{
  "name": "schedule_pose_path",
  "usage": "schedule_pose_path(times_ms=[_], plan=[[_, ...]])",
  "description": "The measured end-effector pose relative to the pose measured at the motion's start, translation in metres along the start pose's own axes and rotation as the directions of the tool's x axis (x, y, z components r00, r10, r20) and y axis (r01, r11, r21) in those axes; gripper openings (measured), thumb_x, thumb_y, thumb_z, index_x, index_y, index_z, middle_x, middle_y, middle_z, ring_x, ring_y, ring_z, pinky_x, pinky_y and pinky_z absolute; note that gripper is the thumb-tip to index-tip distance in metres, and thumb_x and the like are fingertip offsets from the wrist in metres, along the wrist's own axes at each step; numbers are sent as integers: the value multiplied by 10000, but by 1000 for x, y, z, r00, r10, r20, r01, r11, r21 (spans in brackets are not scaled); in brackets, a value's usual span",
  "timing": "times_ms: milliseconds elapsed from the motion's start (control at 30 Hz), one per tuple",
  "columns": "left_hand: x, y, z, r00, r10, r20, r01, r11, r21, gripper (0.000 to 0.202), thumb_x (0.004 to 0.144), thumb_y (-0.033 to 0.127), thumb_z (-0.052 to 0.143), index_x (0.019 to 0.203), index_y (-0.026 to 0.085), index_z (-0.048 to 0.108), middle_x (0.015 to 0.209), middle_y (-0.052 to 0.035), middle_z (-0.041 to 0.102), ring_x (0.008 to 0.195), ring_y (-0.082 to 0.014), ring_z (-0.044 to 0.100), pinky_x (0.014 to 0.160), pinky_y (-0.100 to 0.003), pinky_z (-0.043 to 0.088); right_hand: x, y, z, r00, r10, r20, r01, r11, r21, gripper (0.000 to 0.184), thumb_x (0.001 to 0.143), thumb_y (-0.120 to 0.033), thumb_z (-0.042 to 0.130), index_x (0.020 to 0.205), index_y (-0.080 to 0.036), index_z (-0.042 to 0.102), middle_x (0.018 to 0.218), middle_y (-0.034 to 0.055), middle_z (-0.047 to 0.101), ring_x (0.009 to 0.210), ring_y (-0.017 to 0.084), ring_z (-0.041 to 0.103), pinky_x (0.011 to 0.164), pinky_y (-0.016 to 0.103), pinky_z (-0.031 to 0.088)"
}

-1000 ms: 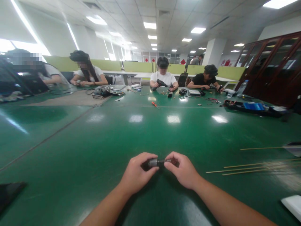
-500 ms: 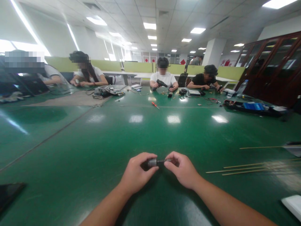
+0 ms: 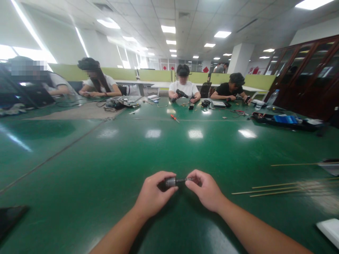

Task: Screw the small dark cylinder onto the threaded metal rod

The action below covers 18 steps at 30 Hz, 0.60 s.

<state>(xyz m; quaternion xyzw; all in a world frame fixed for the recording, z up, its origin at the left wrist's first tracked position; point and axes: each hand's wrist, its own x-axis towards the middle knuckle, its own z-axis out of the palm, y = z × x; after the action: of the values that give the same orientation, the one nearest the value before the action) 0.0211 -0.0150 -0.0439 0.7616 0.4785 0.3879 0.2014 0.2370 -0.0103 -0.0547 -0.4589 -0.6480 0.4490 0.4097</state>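
My left hand (image 3: pixel 155 193) and my right hand (image 3: pixel 205 189) meet low in the middle of the view, just above the green table (image 3: pixel 111 162). Both are closed in a pinch on one small dark cylindrical part (image 3: pixel 177 181) with a silvery band at its left end. The left fingers grip the silvery end and the right fingers grip the thin dark end. Most of the part is hidden by my fingers.
Thin wooden sticks (image 3: pixel 275 188) lie on the table to my right, a white sheet corner (image 3: pixel 329 229) sits at the lower right, and a dark flat object (image 3: pixel 10 217) at the lower left. Several people work at the far side, near a red screwdriver (image 3: pixel 174 118) and a black tray (image 3: pixel 286 121).
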Motion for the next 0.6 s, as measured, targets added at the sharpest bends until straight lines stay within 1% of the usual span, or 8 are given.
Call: schedule_pose_path(times_ms=[433,600], plan=[[1,2,-1,1000,-30,1,30,1000,8,249,738,249,772,977,265,706,954,16,729,885,-179,666,835,-296,502,1,2,1,1000,11,-12,-11,998,55,121,824,-293,635,814,-172,633,699,-17,590,665,142,533,644,261,406],[1,1,-1,1000,-25,-6,25,1000,4,235,741,260,767,970,255,711,951,2,731,883,-189,670,839,-304,506,2,5,1,1000,12,-12,-11,997,72,129,826,-302,641,819,-173,633,712,-11,598,670,146,535,651,267,413]])
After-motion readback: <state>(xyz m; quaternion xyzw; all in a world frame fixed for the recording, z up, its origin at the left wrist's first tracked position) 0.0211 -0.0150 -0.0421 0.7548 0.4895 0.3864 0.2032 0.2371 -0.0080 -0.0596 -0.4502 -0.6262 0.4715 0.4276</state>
